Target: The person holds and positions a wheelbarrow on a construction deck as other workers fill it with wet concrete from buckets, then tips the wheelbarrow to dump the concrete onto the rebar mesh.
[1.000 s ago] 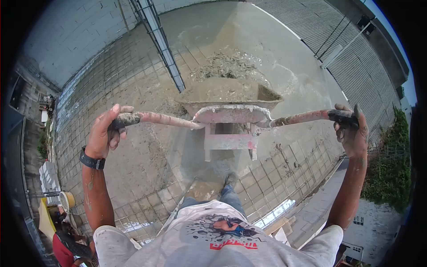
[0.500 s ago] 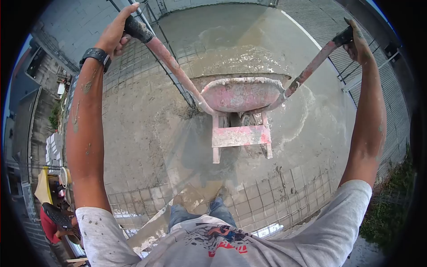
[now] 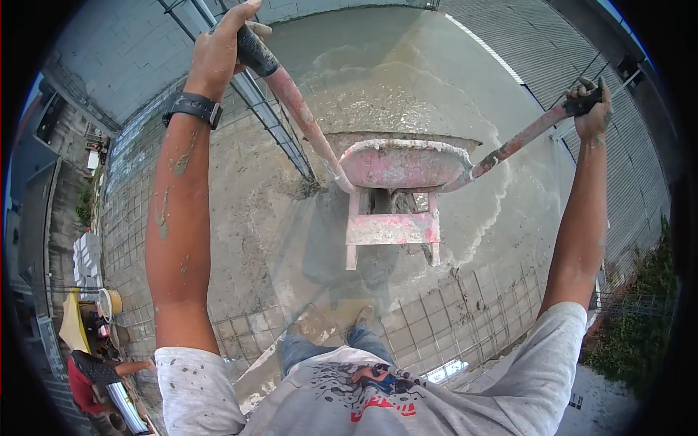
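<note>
A pink, cement-caked wheelbarrow (image 3: 403,166) stands tipped forward before me, its handles raised and its leg frame (image 3: 392,229) toward me. My left hand (image 3: 222,51) is closed around the black grip of the left handle (image 3: 302,109), with a finger sticking out past it. On the right handle (image 3: 527,134), my right hand (image 3: 592,112) is wrapped round the other black grip. Wet concrete (image 3: 392,94) lies in a shiny pool beyond and beside the tray. The inside of the tray is mostly hidden. Grey splashes mark my forearms.
Rebar mesh (image 3: 443,320) lies around my feet and at left. An upright steel rebar column (image 3: 273,116) rises close to the left handle. A block wall (image 3: 127,54) and a corrugated roof (image 3: 502,36) border the slab. Another person (image 3: 91,381) is at lower left.
My left hand has moved right and slightly up, while the right hand has come lower. The handles have tilted, and the wet concrete has spread outward to the right of the wheelbarrow.
</note>
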The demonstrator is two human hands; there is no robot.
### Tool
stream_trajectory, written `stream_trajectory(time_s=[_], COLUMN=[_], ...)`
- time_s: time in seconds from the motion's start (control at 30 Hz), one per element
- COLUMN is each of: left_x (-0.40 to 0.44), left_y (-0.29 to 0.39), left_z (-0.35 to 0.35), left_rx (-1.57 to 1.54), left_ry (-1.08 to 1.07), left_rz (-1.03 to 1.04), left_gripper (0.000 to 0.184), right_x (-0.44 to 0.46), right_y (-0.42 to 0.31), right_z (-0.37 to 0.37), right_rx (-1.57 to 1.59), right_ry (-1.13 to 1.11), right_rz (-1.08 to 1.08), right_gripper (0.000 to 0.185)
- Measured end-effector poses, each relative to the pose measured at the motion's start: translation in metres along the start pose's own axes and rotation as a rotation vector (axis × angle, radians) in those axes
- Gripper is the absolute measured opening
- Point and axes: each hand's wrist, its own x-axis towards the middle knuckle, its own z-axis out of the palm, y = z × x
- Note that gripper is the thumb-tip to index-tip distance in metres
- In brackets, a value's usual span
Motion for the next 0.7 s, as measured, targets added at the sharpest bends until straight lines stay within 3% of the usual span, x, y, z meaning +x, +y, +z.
stream_trajectory(time_s=[0.3, 0.5, 0.57, 0.6, 0.67, 0.7], left_x=[-0.012, -0.024, -0.034, -0.039, -0.042, -0.042], left_y=[-0.007, -0.014, -0.013, -0.013, -0.011, -0.015], left_z=[0.0, -0.018, -0.03, -0.037, -0.047, -0.054], left_rx=[-0.443, -0.733, -0.749, -0.723, -1.082, -1.131], left_ry=[-0.211, -0.43, -0.465, -0.507, -0.443, -0.489], left_rz=[-0.093, -0.219, -0.283, -0.347, -0.854, -0.996], left_gripper=[0.053, 0.068, 0.074, 0.08, 0.091, 0.093], right_x=[-0.088, -0.205, -0.228, -0.233, -0.249, -0.259], right_y=[-0.016, -0.052, -0.055, -0.064, -0.08, -0.091], right_z=[-0.014, 0.019, 0.0, 0.012, 0.025, 0.031], right_rx=[0.042, 0.528, 0.454, 0.446, 0.365, 0.328], right_ry=[0.088, -0.081, 0.187, 0.244, 0.234, 0.226], right_rz=[-0.001, 0.043, 0.311, 0.405, 0.64, 0.766], right_gripper=[0.062, 0.076, 0.086, 0.088, 0.086, 0.085])
